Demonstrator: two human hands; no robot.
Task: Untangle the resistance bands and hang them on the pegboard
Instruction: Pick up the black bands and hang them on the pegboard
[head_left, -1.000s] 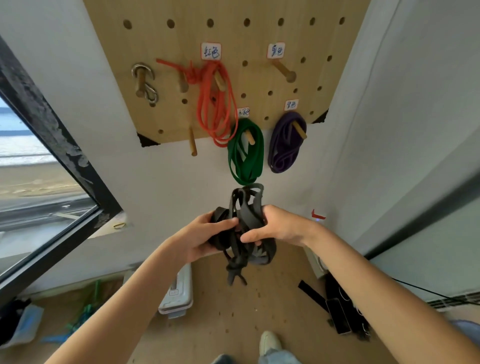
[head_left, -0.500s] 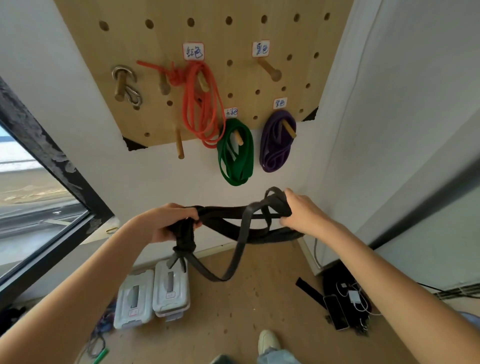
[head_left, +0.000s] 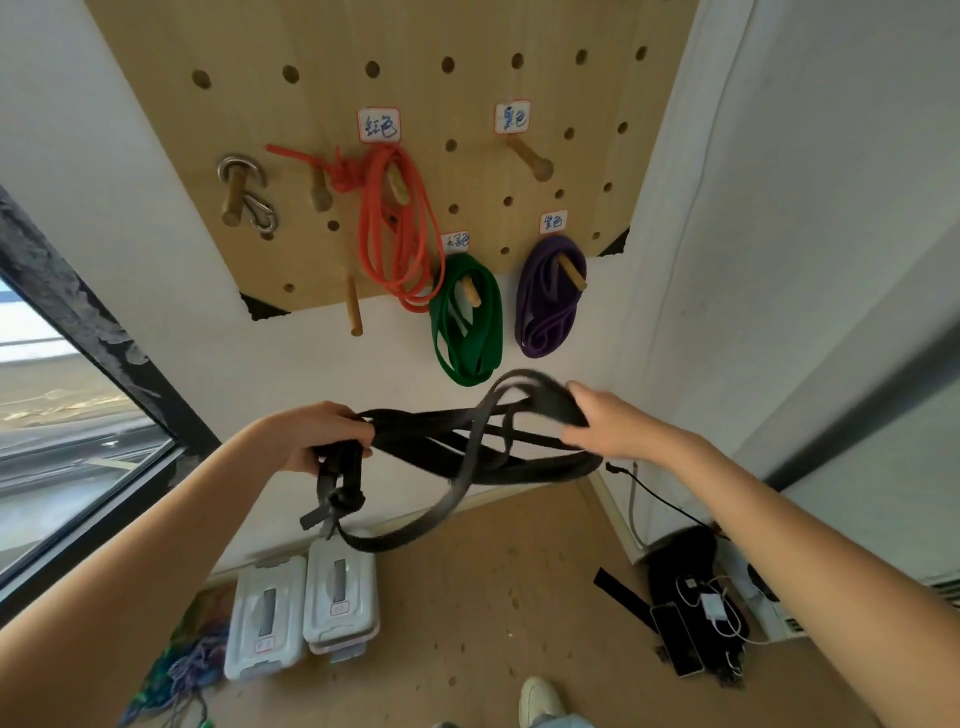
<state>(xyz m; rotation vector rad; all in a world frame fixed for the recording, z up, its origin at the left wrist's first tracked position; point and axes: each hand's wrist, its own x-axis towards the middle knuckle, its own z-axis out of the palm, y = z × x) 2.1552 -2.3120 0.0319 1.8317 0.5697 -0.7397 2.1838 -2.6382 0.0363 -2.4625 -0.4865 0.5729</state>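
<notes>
Hands spread since earlier, black band (head_left: 467, 447) now stretched sideways.

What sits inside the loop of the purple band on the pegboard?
A wooden peg pokes out through the purple band; the peg's base and the pegboard behind it are covered.

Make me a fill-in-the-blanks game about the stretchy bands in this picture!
1. Both hands hold the ____ band.
2. The band on the peg between the orange band and the purple band is ____.
3. The knot in the held band hangs below the ____ hand.
4. The top right peg has ____ bands on it.

Missing words: black; green; left; no
</notes>
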